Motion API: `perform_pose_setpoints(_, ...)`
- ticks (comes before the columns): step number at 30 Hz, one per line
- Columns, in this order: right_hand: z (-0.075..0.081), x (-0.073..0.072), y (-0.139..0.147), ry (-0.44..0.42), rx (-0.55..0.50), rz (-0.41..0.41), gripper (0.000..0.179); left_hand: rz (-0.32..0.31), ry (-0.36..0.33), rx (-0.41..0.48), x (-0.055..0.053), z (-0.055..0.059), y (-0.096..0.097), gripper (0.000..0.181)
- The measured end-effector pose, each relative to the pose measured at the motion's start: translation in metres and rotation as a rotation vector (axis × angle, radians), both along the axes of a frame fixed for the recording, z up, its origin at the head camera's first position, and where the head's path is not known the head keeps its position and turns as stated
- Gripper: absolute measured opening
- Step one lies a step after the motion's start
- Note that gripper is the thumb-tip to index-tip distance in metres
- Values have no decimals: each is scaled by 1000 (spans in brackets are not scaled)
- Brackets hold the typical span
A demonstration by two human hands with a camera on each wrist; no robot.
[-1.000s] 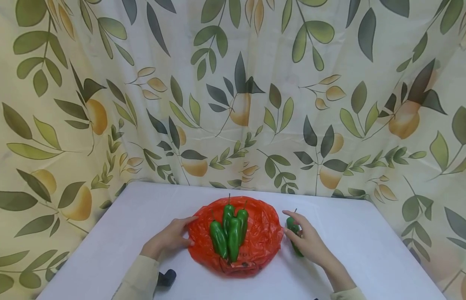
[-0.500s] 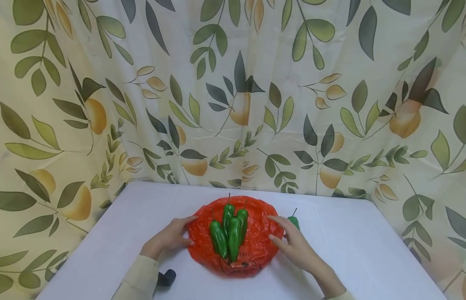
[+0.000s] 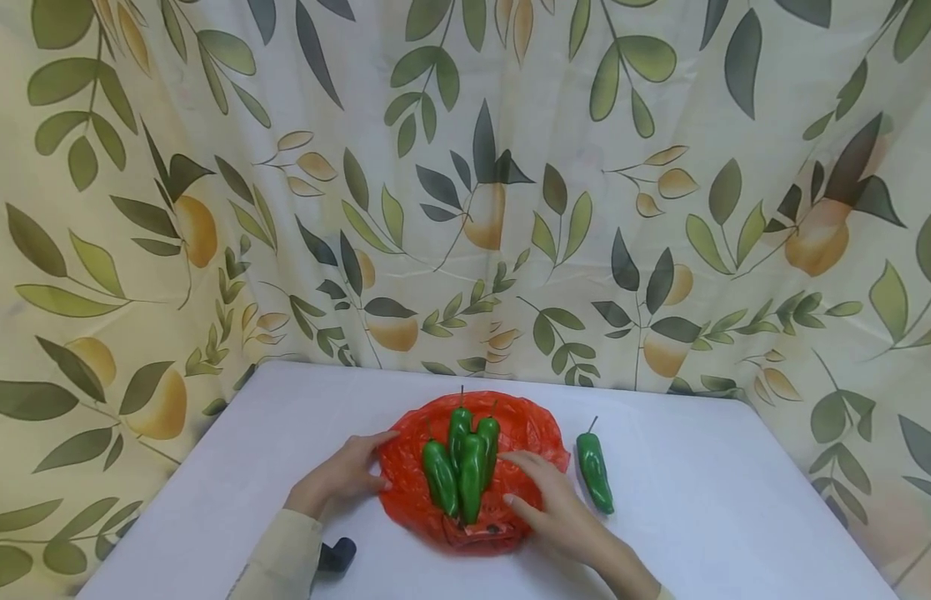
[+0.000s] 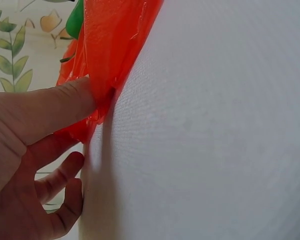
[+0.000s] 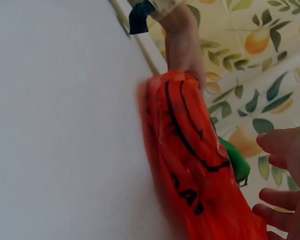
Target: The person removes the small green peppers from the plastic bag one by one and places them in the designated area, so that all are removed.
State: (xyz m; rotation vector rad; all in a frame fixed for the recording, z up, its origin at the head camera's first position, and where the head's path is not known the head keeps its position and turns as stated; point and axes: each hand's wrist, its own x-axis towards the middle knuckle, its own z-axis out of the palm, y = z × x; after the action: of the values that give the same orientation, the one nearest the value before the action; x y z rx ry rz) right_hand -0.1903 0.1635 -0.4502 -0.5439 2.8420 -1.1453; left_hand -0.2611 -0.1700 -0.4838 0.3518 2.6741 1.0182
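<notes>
A crumpled red plastic bag (image 3: 536,425), rolled open and spread round, lies on the white table with several green peppers (image 3: 473,471) bunched at its middle. My left hand (image 3: 347,473) pinches the bag's left edge; in the left wrist view the thumb (image 4: 65,102) lies on the red plastic, with fingers behind it. My right hand (image 3: 558,512) is over the bag's right front part, fingers spread and holding nothing, its fingertips close to the peppers. One more green pepper (image 3: 594,471) lies by itself on the table, right of the bag.
The white table (image 3: 698,483) reaches back to a curtain (image 3: 570,208) printed with leaves and fruit. A black band-like object (image 3: 337,554) shows beside the left sleeve.
My right hand has moved left from over the lone pepper to above the bag, uncovering that pepper. My left hand has stayed at the bag's left edge.
</notes>
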Motion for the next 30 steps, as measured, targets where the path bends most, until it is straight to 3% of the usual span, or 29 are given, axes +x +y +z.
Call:
perform_pose_setpoints(8, 4, -4, -15, -11, -11, 9, 51, 41, -30, -4, 1, 0, 4, 78)
perform_pose_setpoints(13, 5, -10, -29, -25, -49, 56, 53, 43, -25, -7, 2, 2, 3, 78)
perform_pose_setpoints(20, -3, -16, -37, -92, -31, 87, 52, 37, -30, -9, 1, 2, 2, 78)
perform_pose_setpoints(30, -14, -10, -41, -147, 29, 119, 55, 27, -11, -25, 1, 4, 3, 77)
